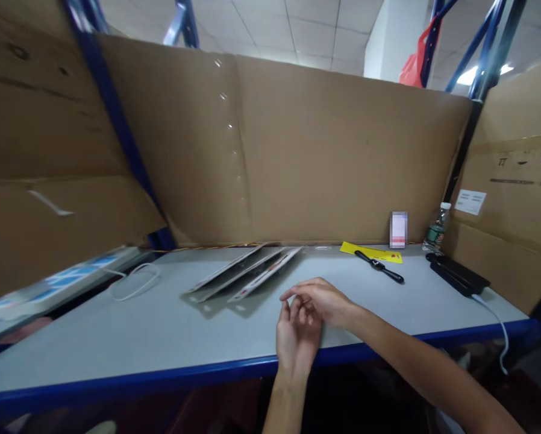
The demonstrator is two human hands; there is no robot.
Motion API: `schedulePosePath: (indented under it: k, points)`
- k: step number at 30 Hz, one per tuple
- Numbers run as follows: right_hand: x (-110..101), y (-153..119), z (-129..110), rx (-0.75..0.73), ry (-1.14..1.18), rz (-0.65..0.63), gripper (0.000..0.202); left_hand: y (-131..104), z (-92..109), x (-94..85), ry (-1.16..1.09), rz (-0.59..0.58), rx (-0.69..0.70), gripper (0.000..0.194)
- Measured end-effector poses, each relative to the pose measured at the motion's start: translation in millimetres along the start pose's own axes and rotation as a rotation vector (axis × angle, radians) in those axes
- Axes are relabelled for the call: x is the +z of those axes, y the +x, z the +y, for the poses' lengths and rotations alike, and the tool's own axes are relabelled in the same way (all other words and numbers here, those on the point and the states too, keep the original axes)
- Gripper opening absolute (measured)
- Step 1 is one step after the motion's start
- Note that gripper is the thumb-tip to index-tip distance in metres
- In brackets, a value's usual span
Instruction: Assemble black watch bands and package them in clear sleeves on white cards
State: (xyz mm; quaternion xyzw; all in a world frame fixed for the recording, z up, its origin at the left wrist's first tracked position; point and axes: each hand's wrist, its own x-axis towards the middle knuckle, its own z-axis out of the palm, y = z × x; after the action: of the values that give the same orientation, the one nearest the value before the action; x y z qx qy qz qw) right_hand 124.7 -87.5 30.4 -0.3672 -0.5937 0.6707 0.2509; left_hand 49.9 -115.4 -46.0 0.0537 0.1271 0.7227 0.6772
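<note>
Overlapping near three flat packs point(243, 273) — left hand point(297, 337), right hand point(325, 300).

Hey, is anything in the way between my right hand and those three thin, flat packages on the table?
Nothing visible: only tabletop shows between your right hand and the nearest of the flat packages.

The worktop point(130, 343) looks smooth and matt, its front rail point(198, 375) painted, faintly glossy metal. Behind the worktop rises a matt cardboard panel point(325, 150). On its middle, flat packets point(267, 274) show smooth, card-like edges. Toward its right end are a smooth black plastic-looking tool point(379, 266) and a clear, shiny plastic bottle point(435, 230).
</note>
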Motion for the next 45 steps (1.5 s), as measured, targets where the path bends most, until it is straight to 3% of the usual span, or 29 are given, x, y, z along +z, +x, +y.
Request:
schedulePosePath:
  k: [2,5,7,9,13,20,27,34,39,43,45]
  points:
    - [-24,-3,0,-0.093,-0.223,0.136,0.025,-2,-2,3.0,-0.001,0.013,-0.001,0.043]
    - [-71,6,-4,-0.19,-0.814,0.485,0.025,-7,-4,9.1,0.003,0.006,-0.017,0.051]
    - [-103,20,-11,-0.16,-1.169,0.667,0.026,-9,-3,12.1,0.014,0.023,-0.018,0.051]
    - [-130,39,-18,-0.073,-1.376,0.677,0.03,-11,-2,13.9,0.029,0.035,-0.016,0.05]
    - [-154,84,-27,-0.042,-1.58,0.484,0.042,-13,-1,15.7,0.07,0.044,-0.006,0.051]
    - [-155,143,-26,0.055,-1.595,0.352,0.03,-18,1,23.1,0.08,0.091,-0.025,0.048]
    - [-156,141,-18,-0.055,-1.642,0.371,0.04,-22,1,31.2,0.098,0.104,-0.023,0.044]
    - [-157,103,-37,-0.294,-1.646,0.515,0.029,-20,0,27.2,0.125,0.101,-0.023,0.037]
    - [-159,65,-40,-0.337,-1.537,0.616,0.031,-17,-2,28.7,0.104,0.116,-0.006,0.034]
    - [-119,15,-17,-0.476,-1.6,0.732,0.028,-17,-4,31.2,0.139,0.108,-0.004,0.029]
    - [-85,-16,4,-0.591,-1.672,0.682,0.027,-16,-5,31.0,0.172,0.085,-0.027,0.025]
